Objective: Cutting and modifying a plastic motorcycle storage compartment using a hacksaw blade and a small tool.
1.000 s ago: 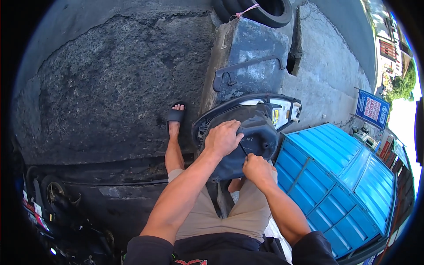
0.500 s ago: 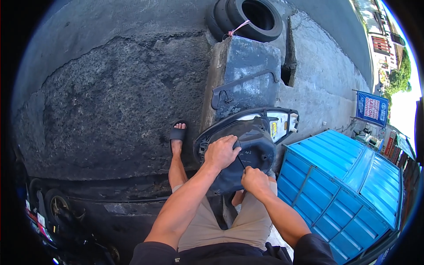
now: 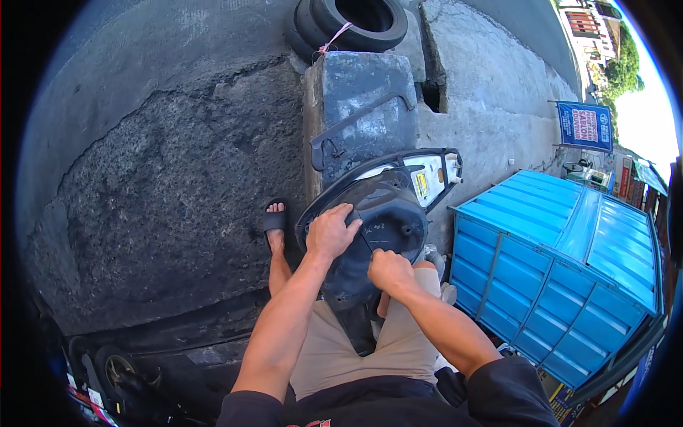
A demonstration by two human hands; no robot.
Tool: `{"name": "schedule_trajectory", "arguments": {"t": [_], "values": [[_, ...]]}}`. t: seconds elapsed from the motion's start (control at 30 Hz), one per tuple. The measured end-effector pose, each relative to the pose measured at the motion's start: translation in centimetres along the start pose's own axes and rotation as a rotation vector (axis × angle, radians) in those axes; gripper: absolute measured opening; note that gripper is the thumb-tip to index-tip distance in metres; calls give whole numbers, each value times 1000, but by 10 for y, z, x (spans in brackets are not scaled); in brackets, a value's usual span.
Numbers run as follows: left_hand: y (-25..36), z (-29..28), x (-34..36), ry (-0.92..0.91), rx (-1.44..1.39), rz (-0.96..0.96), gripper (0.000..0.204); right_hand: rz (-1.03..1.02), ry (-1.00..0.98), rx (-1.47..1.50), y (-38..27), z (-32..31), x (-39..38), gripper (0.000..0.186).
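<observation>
Across my knees rests a bulky black molded plastic vehicle part (image 3: 340, 263), rounded and hollowed, with a curved dark frame around its far side. My left hand (image 3: 331, 231) is closed over its upper left, thumb and fingers around the far end of a thin dark strip (image 3: 366, 240). The near end of that strip runs into my right hand (image 3: 391, 272), which is closed in a fist over the part's lower right. Whether the strip is stiff or flexible, I cannot tell. My fingers hide both of its ends.
Beyond the part stands a concrete block (image 3: 366, 75) with a dark curved bar (image 3: 363, 121) lying on it. Stacked tires (image 3: 388, 28) sit behind. A large blue metal box (image 3: 526, 263) stands at right, with a blue banner (image 3: 585, 127) beyond. A motorcycle (image 3: 117, 370) is at lower left.
My view has shifted, so the block, tires and part appear farther left. Both hands keep their hold on the strip, in nearly the same place on the part.
</observation>
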State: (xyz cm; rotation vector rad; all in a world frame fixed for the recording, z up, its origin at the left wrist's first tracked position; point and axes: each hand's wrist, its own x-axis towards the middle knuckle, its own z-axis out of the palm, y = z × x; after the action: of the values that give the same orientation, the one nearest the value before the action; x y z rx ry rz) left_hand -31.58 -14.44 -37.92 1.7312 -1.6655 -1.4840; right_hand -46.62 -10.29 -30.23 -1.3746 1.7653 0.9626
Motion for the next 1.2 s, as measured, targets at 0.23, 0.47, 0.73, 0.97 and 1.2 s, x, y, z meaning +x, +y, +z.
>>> {"name": "schedule_trajectory", "arguments": {"t": [0.23, 0.47, 0.73, 0.97, 1.2], "values": [[-2, -3, -2, 30, -6, 6, 45, 26, -87, 17, -12, -16, 6, 32], [2, -1, 1, 20, -35, 34, 42, 11, -125, -24, -21, -15, 31, 34], [2, 3, -3, 59, -29, 41, 44, 10, -114, -21, -13, -11, 33, 34], [11, 4, -12, 43, -7, 26, 43, -15, -34, -8, 3, -1, 18, 33], [9, -2, -4, 66, 1, 37, 42, -41, -173, -52, 2, -22, -16, 33]]}}
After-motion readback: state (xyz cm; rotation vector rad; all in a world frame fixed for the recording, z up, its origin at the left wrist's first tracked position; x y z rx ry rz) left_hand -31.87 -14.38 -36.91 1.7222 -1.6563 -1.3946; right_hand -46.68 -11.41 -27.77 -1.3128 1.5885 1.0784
